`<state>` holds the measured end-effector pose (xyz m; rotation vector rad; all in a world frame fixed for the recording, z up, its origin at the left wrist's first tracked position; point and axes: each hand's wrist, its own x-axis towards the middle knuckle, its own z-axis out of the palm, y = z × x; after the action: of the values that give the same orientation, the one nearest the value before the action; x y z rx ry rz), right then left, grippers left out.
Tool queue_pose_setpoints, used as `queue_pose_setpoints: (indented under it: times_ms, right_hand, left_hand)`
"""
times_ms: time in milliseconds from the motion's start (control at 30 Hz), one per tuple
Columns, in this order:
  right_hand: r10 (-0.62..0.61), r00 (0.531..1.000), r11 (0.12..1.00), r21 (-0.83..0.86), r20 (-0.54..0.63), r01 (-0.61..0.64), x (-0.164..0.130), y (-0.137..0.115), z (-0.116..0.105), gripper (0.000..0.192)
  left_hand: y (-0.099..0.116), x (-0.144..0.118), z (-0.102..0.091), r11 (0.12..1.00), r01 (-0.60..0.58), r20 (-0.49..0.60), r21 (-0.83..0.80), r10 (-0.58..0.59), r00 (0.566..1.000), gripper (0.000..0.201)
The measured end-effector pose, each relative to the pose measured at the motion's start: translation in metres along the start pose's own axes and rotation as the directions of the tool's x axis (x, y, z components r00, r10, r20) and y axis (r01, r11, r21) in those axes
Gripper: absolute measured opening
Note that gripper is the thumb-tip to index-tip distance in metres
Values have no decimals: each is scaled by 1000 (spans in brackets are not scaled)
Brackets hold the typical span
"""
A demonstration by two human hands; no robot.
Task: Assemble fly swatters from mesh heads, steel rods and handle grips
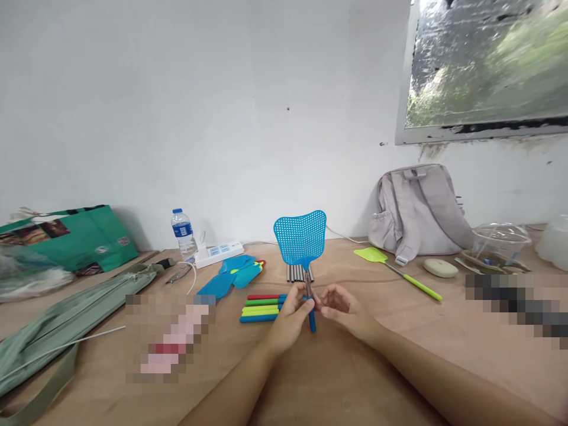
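Pinching the thin metal rod of a blue fly swatter [300, 239], the left hand [290, 319] and right hand [344, 310] hold it standing up over the wooden table [355, 378]. Both sets of fingers are shut on it. Colored handles [261, 307] lie just beside the left hand. A green fly swatter [397, 272] lies farther right.

Bare table [337, 378] lies open before the hands; coloured handles [261, 307] crowd the left (swatter heads [235, 275] behind), green swatter [399, 272] right
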<state>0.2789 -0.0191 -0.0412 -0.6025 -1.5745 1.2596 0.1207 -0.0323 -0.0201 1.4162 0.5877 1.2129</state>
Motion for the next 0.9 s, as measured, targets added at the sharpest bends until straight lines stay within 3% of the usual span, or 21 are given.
queue_pose_setpoints:
  times_ms: [100,200,267,400,600,733,900]
  right_hand:
    - [13,998,993,-121,59,-5,-2,3,7,29]
    - [30,995,967,-254,93,-6,-4,6,11,34]
    - [38,992,930,-367,122,10,-4,7,13,26]
    - [21,988,836,-544,151,66,-5,4,17,9]
    - [-14,982,770,-625,191,132,-6,-7,20,8]
    - [-5,984,761,-637,181,121,-6,-7,19,8]
    - [-25,978,749,-644,206,155,-6,-5,16,12]
  left_hand:
    - [5,-2,2,990,-33,19,135,31,999,20]
    - [13,-1,5,949,-71,-24,308,83,996,18]
    - [21,3,6,935,-70,-61,347,96,993,19]
    - [43,20,9,988,-4,-115,154,22,993,23]
    - [71,41,14,988,141,65,-70,-136,989,30]
    - [65,46,23,984,152,163,-92,-136,977,51]
    - [52,47,38,995,99,67,-5,-99,993,54]
